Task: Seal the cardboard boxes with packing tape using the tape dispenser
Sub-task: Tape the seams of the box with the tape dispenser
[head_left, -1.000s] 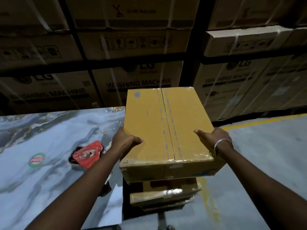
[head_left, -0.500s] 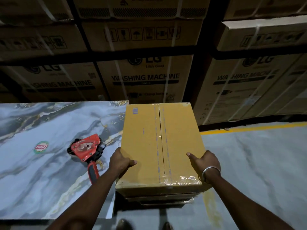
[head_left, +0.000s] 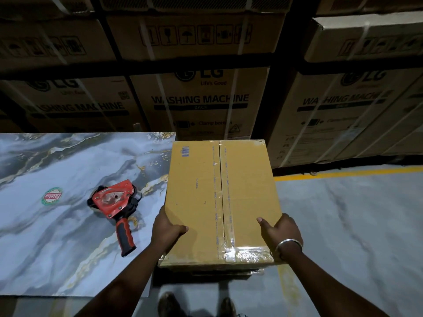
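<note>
Gripping the taped-shut cardboard box [head_left: 220, 200] by its sides, both hands, left [head_left: 167, 229] and right [head_left: 280, 233].

Marbled grey table top [head_left: 57, 248] on the left, round sticker [head_left: 53, 196] stuck on it. Far behind, stacked washing machine cartons [head_left: 201, 99]. Yellow floor line [head_left: 348, 173] runs right.

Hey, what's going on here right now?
A person is holding a cardboard box by its near corners, left hand on one side and right hand on the other, just off the edge of a marble-patterned table. Clear tape already runs along the box's top seam. The red tape dispenser lies untouched on the table beside it.
</note>
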The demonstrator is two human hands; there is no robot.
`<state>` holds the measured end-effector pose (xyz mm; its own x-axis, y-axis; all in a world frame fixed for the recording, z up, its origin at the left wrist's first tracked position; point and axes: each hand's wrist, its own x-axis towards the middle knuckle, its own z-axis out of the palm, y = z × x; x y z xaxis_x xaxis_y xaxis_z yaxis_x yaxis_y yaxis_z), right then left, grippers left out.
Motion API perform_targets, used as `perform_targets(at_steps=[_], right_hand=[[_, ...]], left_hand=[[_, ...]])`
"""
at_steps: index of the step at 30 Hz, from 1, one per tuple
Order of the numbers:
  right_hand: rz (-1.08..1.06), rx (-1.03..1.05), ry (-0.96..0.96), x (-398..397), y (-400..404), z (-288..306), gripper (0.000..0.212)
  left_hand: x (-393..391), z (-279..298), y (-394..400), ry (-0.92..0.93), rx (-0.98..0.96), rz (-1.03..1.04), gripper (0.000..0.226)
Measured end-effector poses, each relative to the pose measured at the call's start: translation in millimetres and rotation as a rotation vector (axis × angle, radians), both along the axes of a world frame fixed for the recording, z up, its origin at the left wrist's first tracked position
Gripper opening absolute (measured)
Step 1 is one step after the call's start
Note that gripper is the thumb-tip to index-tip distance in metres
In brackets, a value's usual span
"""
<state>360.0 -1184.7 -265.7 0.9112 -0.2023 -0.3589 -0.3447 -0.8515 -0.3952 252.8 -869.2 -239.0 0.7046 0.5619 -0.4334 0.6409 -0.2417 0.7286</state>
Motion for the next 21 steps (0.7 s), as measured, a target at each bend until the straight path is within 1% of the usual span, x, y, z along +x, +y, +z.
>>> perform_targets(at_steps=[3, 5, 6, 8, 11, 14, 21], right_hand=[[-0.005, 0.029, -0.007, -3, 0, 3, 0.095], [0.004, 0.05, -0.028, -5, 3, 8, 0.096], [0.037, 0.022, -0.062, -7, 5, 10, 0.095], [0.167, -0.087, -0.142, -10, 11, 17, 0.093], [0.4, -0.215, -0.144, -16, 25, 23, 0.086], [0.527, -0.275, -0.114, -24, 39, 27, 0.075], [0.525, -0.285, -0.063, -29, 50, 36, 0.065]], left_hand=[[-1, -2, -6, 0.001, 0.067, -0.022, 0.07], [-1, -4, -9, 0.051, 0.197, -0.092, 0.09], [-2, -5, -12, 0.094, 0.273, -0.146, 0.098], [-4, -6, -20, 0.132, 0.439, -0.269, 0.096], [-5, -9, -28, 0.15, 0.542, -0.399, 0.084], [-5, -8, -28, 0.157, 0.569, -0.399, 0.082], [-7, -7, -19, 0.147, 0.482, -0.466, 0.082]])
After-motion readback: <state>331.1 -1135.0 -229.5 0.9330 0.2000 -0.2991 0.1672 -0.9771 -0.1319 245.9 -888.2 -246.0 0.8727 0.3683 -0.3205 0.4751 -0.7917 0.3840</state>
